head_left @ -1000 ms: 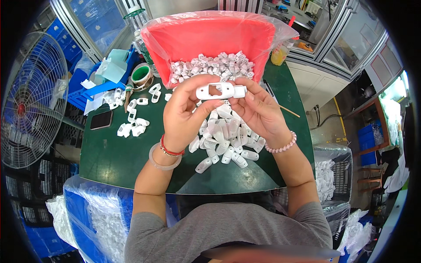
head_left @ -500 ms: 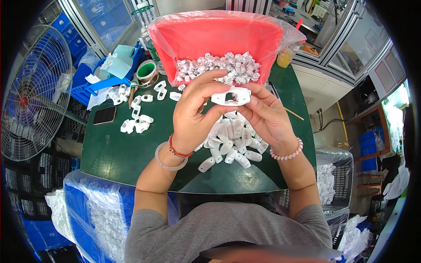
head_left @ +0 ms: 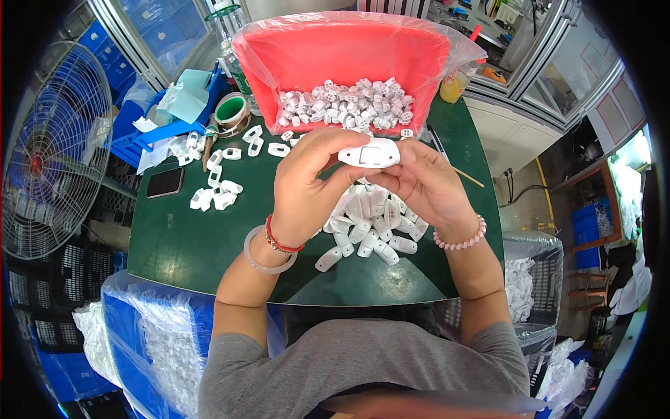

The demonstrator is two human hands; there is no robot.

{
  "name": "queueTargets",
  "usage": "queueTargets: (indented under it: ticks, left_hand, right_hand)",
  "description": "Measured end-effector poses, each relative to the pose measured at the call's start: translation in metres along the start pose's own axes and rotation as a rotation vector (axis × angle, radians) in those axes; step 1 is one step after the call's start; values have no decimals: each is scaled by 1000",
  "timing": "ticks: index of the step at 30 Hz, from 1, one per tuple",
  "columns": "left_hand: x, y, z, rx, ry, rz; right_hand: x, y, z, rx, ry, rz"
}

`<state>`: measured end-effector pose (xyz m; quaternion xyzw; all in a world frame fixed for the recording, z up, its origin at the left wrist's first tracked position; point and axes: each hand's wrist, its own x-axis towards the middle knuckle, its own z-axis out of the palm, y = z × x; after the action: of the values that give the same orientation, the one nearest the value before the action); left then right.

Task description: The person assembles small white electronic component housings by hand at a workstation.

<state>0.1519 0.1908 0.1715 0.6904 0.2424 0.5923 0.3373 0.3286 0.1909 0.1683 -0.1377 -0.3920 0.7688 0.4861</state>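
Observation:
Between my hands, over the table, is a white plastic housing [head_left: 384,155] with a rectangular window and a small hole near each end. My left hand [head_left: 307,167] grips its left end between thumb and fingers. At the other end, my right hand [head_left: 433,183] pinches it with thumb and fingertips. Beneath and in front of my hands lies a loose pile of similar white housings [head_left: 373,227]. Behind them, many small white plastic pieces [head_left: 342,105] are heaped in the tilted red bin [head_left: 342,56], which is lined with clear film.
The green table [head_left: 202,244] holds more white housings [head_left: 216,195], a phone [head_left: 165,183], a tape roll [head_left: 232,112] and a thin wooden stick [head_left: 467,177]. A blue tray [head_left: 132,140] stands at the far left, near a large fan [head_left: 59,146]. A drink cup [head_left: 453,85] is beside the bin.
The housing has been turned in my hands, so its window now shows a pale, closed-looking interior instead of an open gap. My left fingers have lowered onto it.

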Motion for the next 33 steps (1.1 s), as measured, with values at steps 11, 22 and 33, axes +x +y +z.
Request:
queueTargets:
  ticks: [11, 22, 33]
  left_hand:
    - [2, 4, 3, -291, -48, -93]
    - [1, 4, -1, -427, -124, -415]
    - [0, 5, -6, -439, -165, -425]
  right_hand:
    - [-5, 3, 4, -142, 116, -155]
    - [-7, -6, 2, -319, 118, -162]
    - [-6, -7, -2, -484, -8, -212]
